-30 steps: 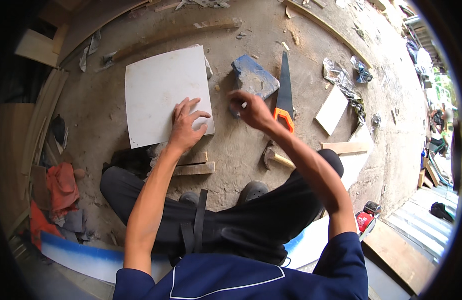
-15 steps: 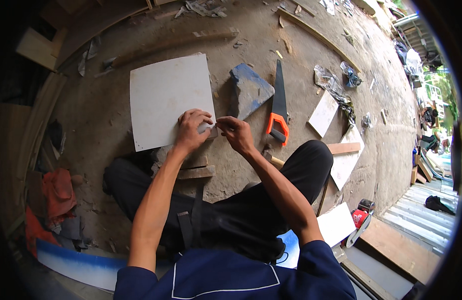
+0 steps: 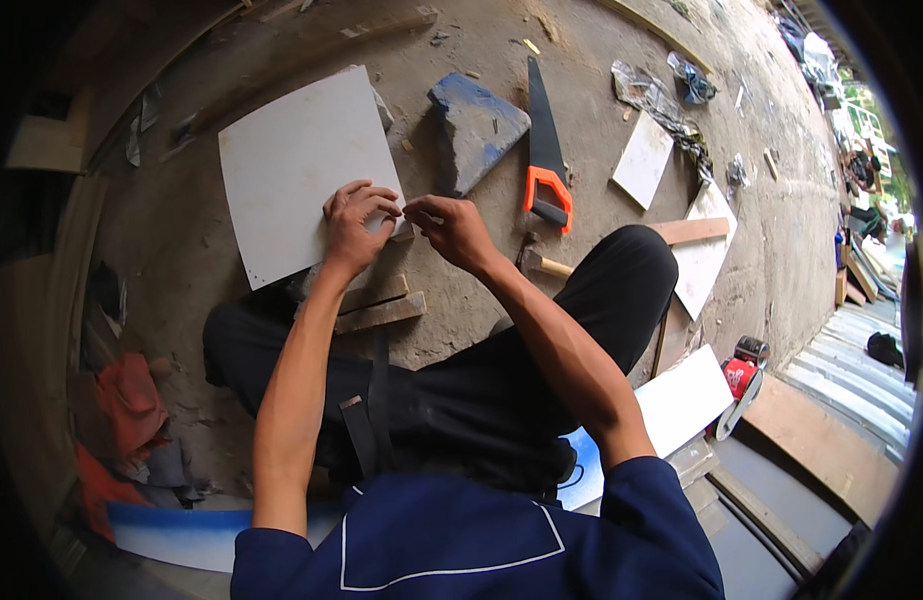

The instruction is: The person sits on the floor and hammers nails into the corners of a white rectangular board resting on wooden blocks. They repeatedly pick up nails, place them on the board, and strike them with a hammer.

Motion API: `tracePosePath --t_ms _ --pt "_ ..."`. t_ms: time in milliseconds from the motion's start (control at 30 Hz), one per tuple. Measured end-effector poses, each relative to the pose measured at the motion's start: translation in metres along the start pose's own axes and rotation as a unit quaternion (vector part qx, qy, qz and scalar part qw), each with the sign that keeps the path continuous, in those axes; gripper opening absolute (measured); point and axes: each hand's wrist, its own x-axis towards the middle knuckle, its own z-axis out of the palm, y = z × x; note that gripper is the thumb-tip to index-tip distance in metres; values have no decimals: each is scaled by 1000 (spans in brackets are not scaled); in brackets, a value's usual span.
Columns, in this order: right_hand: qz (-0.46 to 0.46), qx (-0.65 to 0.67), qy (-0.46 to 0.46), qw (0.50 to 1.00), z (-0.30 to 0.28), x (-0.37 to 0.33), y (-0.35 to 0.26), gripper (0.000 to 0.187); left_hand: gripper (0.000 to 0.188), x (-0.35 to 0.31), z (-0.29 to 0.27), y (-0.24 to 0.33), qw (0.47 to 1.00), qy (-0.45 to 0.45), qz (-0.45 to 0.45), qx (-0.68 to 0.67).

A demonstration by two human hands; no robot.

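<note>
A flat white board lies in front of me, raised at its near side, with a few small dark dots by its near left corner. My left hand rests on its near right part, fingers bent and apart, thumb toward the edge. Beside it, right at that edge, my right hand has thumb and fingertips pinched together. Whatever they hold is too small to make out. Short wood blocks lie just below the board, between my legs.
Right of the board are a blue-stained stone block, a handsaw with orange and black handle, and a hammer by my right knee. White offcuts, a wood strip and a red-and-black power tool lie farther right.
The whole view has shifted and turned slightly, so the saw and stone sit higher in the picture. Both hands stay close together at the board's right edge, with little change in their fingers.
</note>
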Motion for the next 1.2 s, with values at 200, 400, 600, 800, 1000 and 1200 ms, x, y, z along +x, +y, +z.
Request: tracePosePath --t_ms 200,400,600,800,1000,1200 --pt "-16 4 18 1000 5 -2 4 11 12 -1 -1 -1 1000 -16 -1 -3" --pt "-59 -45 36 997 9 -2 9 11 12 -1 2 2 1000 -11 -3 -1" --pt "-98 -84 13 992 5 0 13 11 10 -9 10 6 999 34 -28 -20" --pt "-152 -140 1 979 -1 3 12 19 11 -11 9 6 999 35 -14 -24" --pt "-173 -198 12 965 -4 2 10 23 18 -10 9 6 999 35 -26 -17" --pt "-185 -240 23 953 -2 -2 7 25 18 -10 7 -2 999 2 30 12"
